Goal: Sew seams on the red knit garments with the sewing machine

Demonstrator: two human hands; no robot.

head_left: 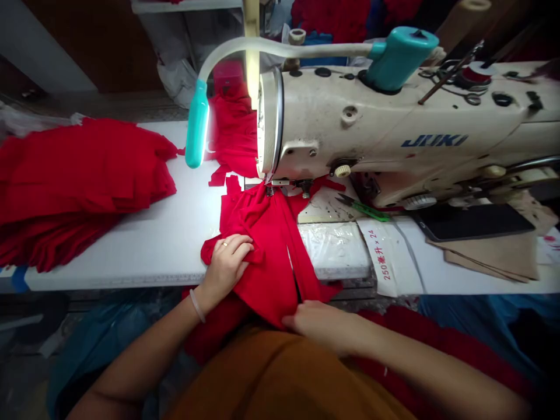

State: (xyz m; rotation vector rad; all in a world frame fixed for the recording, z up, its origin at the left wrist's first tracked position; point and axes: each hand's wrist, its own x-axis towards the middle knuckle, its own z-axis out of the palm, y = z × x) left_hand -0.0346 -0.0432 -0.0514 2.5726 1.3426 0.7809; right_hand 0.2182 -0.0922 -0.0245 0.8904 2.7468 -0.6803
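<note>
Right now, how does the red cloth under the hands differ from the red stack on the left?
The red cloth lies loose and rumpled, while the red stack is piled in many layers. The left hand and right hand touch the cloth; neither touches the stack. Cloth and stack are both bright red.

From my end, head feed: red cloth (pixel 273 245) at centre, running from under the sewing machine (pixel 332 125) at 1–2 o'clock down toward 6, over the near edge of the counter (pixel 179 239). Left hand (pixel 227 262), 8 o'clock, lies on the cloth, fingers bent; I can't tell if it grips. Right hand (pixel 321 324), 5 o'clock, slightly blurred, closed on the cloth's lower edge. Red stack (pixel 79 169) at 9. Lit turquoise lamp (pixel 196 128) at 10. Green-handled snips (pixel 370 210) at 3; farther out, dark phone (pixel 476 221) lying on brown sheets (pixel 499 262).
</note>
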